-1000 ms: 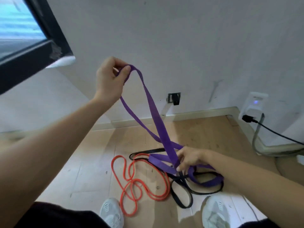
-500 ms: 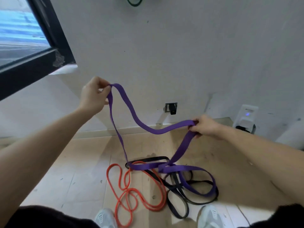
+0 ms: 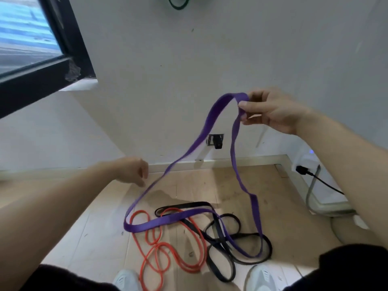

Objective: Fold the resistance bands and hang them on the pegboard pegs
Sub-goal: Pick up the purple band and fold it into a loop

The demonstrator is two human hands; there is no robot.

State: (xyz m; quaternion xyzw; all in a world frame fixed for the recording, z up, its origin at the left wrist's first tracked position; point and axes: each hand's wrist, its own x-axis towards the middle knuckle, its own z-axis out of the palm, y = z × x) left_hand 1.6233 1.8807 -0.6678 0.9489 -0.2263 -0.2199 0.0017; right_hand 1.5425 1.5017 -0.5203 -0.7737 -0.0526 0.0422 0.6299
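My right hand [image 3: 270, 111] is raised at the right and pinches the top of the purple band [image 3: 212, 117]. From there the band hangs in a long loop down to the wooden floor. My left hand [image 3: 132, 171] is lower, at the centre left, holding nothing, fingers loosely curled, just left of one purple strand. On the floor lie an orange band [image 3: 156, 246] and a black band [image 3: 235, 234], tangled under the purple loop. A green band [image 3: 178, 3] hangs on the wall at the top edge; its peg is out of frame.
A white wall stands ahead with a small black fixture [image 3: 216, 140] near the skirting. A dark window frame [image 3: 42, 74] is at the upper left. A white device with a black cable [image 3: 319, 179] sits at the right wall. My shoes [image 3: 260, 278] are at the bottom.
My left hand has let go of the purple band and dropped lower. My right hand has risen, carrying the band's top with it. More of the loop is off the floor.
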